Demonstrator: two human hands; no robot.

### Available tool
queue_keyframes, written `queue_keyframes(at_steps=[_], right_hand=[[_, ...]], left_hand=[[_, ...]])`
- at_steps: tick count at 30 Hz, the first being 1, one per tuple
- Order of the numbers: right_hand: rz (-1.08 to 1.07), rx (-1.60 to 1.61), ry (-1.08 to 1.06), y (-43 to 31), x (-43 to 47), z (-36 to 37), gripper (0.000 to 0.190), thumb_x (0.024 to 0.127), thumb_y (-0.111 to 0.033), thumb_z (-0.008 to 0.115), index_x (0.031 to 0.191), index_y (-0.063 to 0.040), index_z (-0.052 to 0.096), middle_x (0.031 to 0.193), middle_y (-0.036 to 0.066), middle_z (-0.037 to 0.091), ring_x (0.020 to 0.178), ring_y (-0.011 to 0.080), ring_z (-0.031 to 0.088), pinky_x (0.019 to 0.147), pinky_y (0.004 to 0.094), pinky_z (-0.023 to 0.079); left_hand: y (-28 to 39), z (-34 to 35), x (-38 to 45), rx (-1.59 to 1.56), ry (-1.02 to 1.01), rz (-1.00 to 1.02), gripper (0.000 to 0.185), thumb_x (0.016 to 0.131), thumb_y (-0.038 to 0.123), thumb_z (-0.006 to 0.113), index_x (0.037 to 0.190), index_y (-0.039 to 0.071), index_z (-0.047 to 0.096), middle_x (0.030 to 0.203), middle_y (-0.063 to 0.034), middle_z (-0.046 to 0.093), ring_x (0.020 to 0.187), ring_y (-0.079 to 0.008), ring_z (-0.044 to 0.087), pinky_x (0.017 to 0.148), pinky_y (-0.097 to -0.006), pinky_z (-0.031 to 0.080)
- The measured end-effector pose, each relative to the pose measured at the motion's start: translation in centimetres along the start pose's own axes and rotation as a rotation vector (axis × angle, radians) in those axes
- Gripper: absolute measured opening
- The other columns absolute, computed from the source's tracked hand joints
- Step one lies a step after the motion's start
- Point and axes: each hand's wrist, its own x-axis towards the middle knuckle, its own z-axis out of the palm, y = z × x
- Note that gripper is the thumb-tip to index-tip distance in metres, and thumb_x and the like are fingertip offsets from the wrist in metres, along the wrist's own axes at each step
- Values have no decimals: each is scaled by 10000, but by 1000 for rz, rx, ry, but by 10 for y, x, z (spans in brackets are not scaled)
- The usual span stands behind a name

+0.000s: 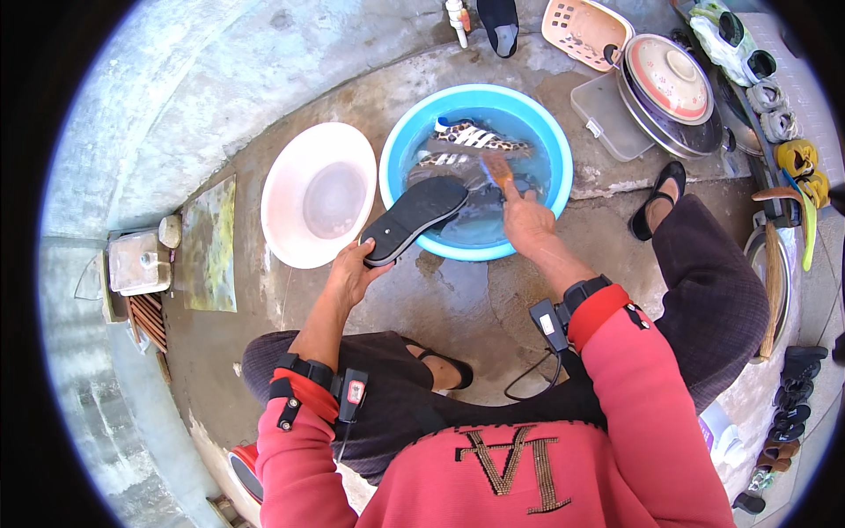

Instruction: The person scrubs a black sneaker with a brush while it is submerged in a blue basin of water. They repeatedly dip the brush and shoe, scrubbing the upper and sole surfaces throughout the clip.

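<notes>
My left hand (351, 272) grips the heel end of a black shoe (416, 214), sole up, its toe over the rim of a blue plastic basin (562, 168). In my right hand (530, 221) is a brush with an orange handle (498, 168), its head over the water, to the right of the shoe. Water fills much of the basin. A leopard-print shoe with white stripes (478, 136) lies in it, with another similar striped shoe partly under the water just below. Dark shapes, hard to make out, show deeper in the water.
A white plastic basin (274, 198) stands left of the blue one. Behind are a black shoe (498, 26) and a white tap (457, 20). At the back right are a peach plastic basket (587, 33), a clear plastic box (607, 119) and a lidded pot (670, 79). More shoes line the right side.
</notes>
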Motion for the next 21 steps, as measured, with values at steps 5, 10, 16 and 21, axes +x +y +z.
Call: queue_keyframes(at_steps=[5, 10, 16, 21], right_hand=[[-116, 106, -159, -17, 0, -4, 465, 907, -141, 452, 1372, -121, 456, 956, 236, 623, 861, 410, 656, 760, 499, 524], [-354, 255, -184, -75, -55, 3, 460, 955, -215, 452, 1413, -199, 423, 928, 231, 602, 776, 408, 630, 715, 514, 507], [-278, 96, -180, -56, -36, 14, 495, 973, -247, 452, 1461, -223, 367, 970, 231, 589, 762, 409, 626, 700, 508, 507], [-115, -22, -123, -19, -4, 14, 428, 956, -224, 456, 1380, -167, 443, 984, 243, 623, 813, 431, 641, 718, 522, 505]], left_hand=[[8, 5, -1, -22, 38, -16, 301, 993, 167, 492, 1192, -56, 458, 1152, -181, 545, 1004, -262, 616, 792, -378, 618], [15, 9, 3, -88, 49, -54, 367, 1020, 210, 440, 1289, -39, 427, 1263, -171, 504, 1094, -277, 582, 828, -391, 605], [17, 19, -7, -12, 73, -5, 383, 1014, 188, 436, 1227, -130, 416, 1150, -219, 523, 1005, -297, 618, 769, -374, 631], [15, 17, -8, -32, 34, 31, 384, 1009, 200, 454, 1209, -127, 424, 1123, -203, 536, 972, -273, 631, 762, -367, 632]])
